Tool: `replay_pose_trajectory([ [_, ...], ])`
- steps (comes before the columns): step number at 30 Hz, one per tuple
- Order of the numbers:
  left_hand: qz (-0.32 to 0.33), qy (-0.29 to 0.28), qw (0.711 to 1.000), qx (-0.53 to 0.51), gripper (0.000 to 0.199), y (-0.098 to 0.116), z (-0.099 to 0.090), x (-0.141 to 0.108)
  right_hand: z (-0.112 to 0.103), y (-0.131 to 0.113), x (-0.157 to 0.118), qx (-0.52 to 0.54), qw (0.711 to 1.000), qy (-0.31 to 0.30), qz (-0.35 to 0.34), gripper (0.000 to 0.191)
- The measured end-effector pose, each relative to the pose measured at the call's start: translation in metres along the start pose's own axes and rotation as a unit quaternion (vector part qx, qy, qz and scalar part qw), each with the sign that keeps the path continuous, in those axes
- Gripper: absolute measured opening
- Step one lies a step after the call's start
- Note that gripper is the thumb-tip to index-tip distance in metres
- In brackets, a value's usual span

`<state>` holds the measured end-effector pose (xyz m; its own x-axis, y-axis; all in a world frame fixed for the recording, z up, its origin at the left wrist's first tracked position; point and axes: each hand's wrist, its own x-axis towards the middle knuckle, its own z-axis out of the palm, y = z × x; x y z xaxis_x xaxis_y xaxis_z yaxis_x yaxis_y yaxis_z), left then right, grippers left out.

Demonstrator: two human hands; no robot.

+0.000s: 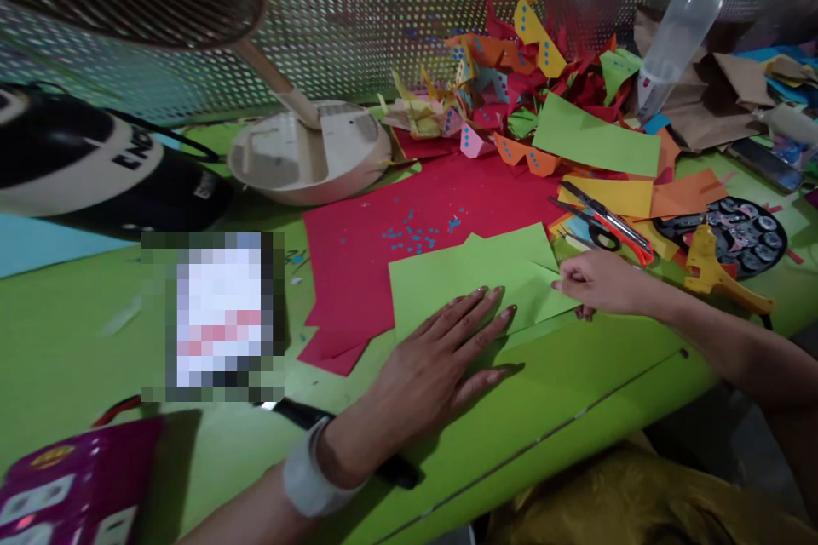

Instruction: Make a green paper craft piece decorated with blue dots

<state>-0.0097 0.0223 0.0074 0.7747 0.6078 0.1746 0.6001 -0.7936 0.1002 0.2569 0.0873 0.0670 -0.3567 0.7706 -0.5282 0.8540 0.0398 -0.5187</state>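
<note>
Green paper point(440, 281) lies in front of me on top of red sheets point(345, 247). My left hand point(440, 349) rests flat on its near part, fingers stretched out, with a pale band round the wrist. At the paper's right end, my right hand point(594, 281) is closed in a pinch on its corner, where a fold or overlapping layer shows. Just beyond the right hand are scissors point(597, 234) and a red-orange utility knife point(613, 226). Tiny blue paper bits point(415, 234) are scattered on the red sheet.
Folded colourful paper shapes point(504, 85) are piled at the back by the perforated screen. A fan with a white base point(358, 145) stands back left. A yellow glue gun point(709, 260) lies right. A purple power strip point(83, 477) and a black-handled tool point(300, 413) are near left.
</note>
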Motion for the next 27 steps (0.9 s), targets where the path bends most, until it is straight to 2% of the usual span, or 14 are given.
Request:
replay_pose_trajectory([
  [5, 0.011, -0.006, 1.000, -0.002, 0.073, -0.002, 0.001, 0.000, 0.001, -0.001, 0.000, -0.002, 1.000, 0.001, 0.001, 0.030],
  [15, 0.016, -0.013, 1.000, 0.018, 0.065, -0.001, -0.003, 0.003, -0.002, 0.003, -0.005, -0.024, 0.999, 0.003, -0.023, 0.033],
  [18, 0.013, -0.015, 1.000, 0.016, 0.064, 0.000, -0.005, 0.005, -0.007, 0.007, -0.005, -0.070, 0.997, 0.010, -0.041, 0.037],
  [22, 0.006, -0.011, 1.000, -0.006, 0.066, -0.001, -0.003, 0.004, -0.021, 0.011, -0.008, -0.107, 0.993, -0.027, -0.030, 0.034],
  [24, 0.004, -0.011, 1.000, -0.012, 0.066, -0.001, -0.002, 0.004, -0.027, 0.008, -0.015, -0.168, 0.986, 0.014, -0.018, 0.029],
  [27, 0.007, -0.007, 1.000, -0.012, 0.065, -0.002, -0.001, 0.003, -0.023, -0.003, -0.032, -0.240, 0.959, 0.153, 0.001, 0.025],
])
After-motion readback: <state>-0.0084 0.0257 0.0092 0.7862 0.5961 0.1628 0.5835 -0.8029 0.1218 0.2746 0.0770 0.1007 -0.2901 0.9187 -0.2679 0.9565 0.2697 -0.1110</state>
